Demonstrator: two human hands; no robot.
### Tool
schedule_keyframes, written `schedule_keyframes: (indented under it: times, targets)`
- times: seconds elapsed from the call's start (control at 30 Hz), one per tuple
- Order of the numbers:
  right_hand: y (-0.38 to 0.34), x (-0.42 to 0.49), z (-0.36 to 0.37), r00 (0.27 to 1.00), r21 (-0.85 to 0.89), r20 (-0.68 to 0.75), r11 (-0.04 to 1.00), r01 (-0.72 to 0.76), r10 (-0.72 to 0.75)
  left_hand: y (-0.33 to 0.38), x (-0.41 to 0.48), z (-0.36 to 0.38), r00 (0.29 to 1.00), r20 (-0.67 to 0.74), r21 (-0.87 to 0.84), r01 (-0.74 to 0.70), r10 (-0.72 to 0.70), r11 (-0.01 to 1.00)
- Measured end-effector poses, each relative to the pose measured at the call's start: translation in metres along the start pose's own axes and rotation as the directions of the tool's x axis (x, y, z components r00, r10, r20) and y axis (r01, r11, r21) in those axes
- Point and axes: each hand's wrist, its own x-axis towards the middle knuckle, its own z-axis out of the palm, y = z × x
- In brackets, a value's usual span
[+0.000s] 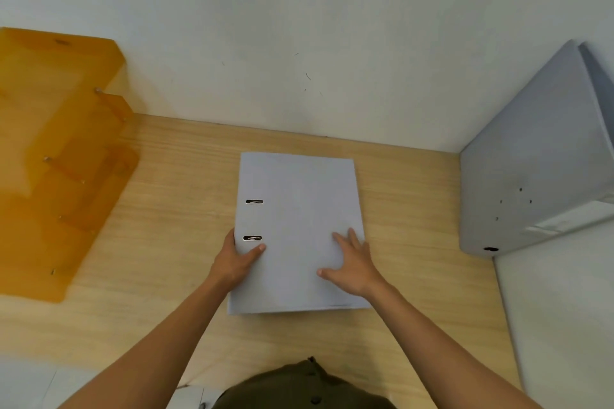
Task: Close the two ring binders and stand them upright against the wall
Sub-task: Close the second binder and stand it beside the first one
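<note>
Closed binder (297, 229) lies flat on the counter (166, 276), centre of frame, cover up, spine edge on its left side. Two metal-rimmed slots (254, 201) show in the cover near that left edge, one above the other. Far edge of the binder is near the wall (299, 43) but not touching it.

Left hand (236, 259) grips the binder's left edge, low on that side: thumb on top of the cover just under the lower slot, fingers wrapped round the edge and mostly hidden. Partly closed grip, holding the binder.

Right hand (352, 264) lies flat on the cover, lower right area, fingers spread and extended toward the wall, thumb pointing left. Palm down, open, pressing or resting; it grips nothing.

Second binder (531, 169) is at the right edge of frame, closed, standing on the counter in the corner and tilted, leaning back to the right. A round finger hole shows low on its near edge. Small dark specks on its face. Whether it touches the back wall cannot be told. Well apart from the first binder.

Orange translucent tray stack (56, 156) sits at left of frame, stepped tiers with small metal pins, against the wall. Clear of both binders.

Dark olive garment (299, 388) with buttons at bottom centre. Both forearms bare, coming in from the bottom edge.
</note>
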Motion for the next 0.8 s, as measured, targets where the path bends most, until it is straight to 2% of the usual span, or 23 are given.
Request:
schedule_keyframes:
  times: [0.1, 0.2, 0.3, 0.37, 0.43, 0.47, 0.53, 0.6, 0.67, 0.73, 0.8]
  targets:
    - [-0.006, -0.001, 0.016, 0.988, -0.078, 0.154, 0.997, 0.008, 0.004, 0.0, -0.002, 0.003, 1.0, 0.003, 0.063, -0.013, 0.013, 0.998]
    - [-0.013, 0.0, 0.026, 0.989, -0.031, 0.148, 0.999, -0.014, 0.018, -0.003, -0.003, 0.003, 1.0, 0.003, 0.063, -0.01, 0.01, 0.998]
    - [-0.019, -0.002, 0.022, 0.99, 0.093, 0.142, 0.995, -0.038, 0.025, 0.002, 0.003, -0.002, 0.996, 0.015, -0.102, 0.091, -0.09, 0.991]
    - [-0.023, -0.005, 0.017, 0.989, 0.172, 0.151, 0.984, -0.038, 0.012, 0.014, 0.0, -0.007, 0.976, 0.067, -0.244, 0.219, -0.209, 0.945]
    - [-0.032, -0.01, 0.012, 0.99, 0.217, 0.141, 0.976, -0.024, -0.007, 0.021, -0.001, -0.007, 0.957, 0.107, -0.299, 0.29, -0.27, 0.909]
    - [-0.038, -0.014, 0.009, 0.992, 0.235, 0.128, 0.972, -0.008, -0.022, 0.022, -0.001, -0.004, 0.958, 0.123, -0.32, 0.286, -0.26, 0.903]
    - [-0.053, -0.023, 0.002, 0.994, 0.285, 0.093, 0.958, 0.034, -0.063, 0.031, -0.004, 0.004, 0.959, 0.243, -0.442, 0.24, -0.142, 0.865]
    - [-0.067, -0.033, -0.01, 0.995, 0.307, 0.061, 0.95, 0.06, -0.082, 0.047, -0.009, 0.013, 0.905, 0.425, -0.577, 0.271, 0.0, 0.77]
    - [-0.076, -0.042, -0.027, 0.996, 0.285, 0.057, 0.957, 0.053, -0.072, 0.065, -0.014, 0.014, 0.832, 0.551, -0.61, 0.346, 0.068, 0.713]
    - [-0.083, -0.051, -0.05, 0.994, 0.243, 0.105, 0.97, -0.002, -0.024, 0.082, -0.017, 0.014, 0.742, 0.662, -0.564, 0.403, 0.103, 0.72]
    - [-0.088, -0.06, -0.074, 0.983, 0.218, 0.182, 0.974, -0.07, 0.03, 0.098, -0.023, 0.017, 0.672, 0.73, -0.492, 0.391, 0.123, 0.778]
